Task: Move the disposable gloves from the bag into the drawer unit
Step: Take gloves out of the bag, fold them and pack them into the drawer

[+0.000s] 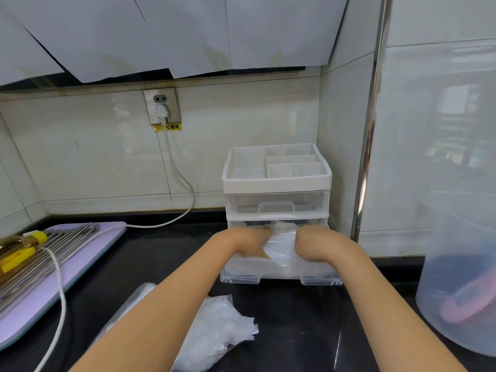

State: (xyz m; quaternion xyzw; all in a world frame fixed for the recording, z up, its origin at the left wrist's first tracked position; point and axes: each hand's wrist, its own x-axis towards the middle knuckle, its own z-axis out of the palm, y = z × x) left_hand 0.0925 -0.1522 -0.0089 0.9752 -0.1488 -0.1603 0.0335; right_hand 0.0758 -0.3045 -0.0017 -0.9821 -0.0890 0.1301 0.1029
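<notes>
Here, the left hand [252, 241] and right hand [311, 241] sit close together over the pulled-out lower drawer [279, 269] of the drawer unit [276, 181], both gripping a wad of disposable gloves [281, 245] held between them. Crumpled clear plastic [220, 328] lies on the black countertop [295, 318], at 7 o'clock from the drawer.

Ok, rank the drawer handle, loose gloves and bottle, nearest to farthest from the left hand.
1. Drawer handle, just above the left hand.
2. Loose gloves, nearer the camera.
3. Bottle, far left.
</notes>
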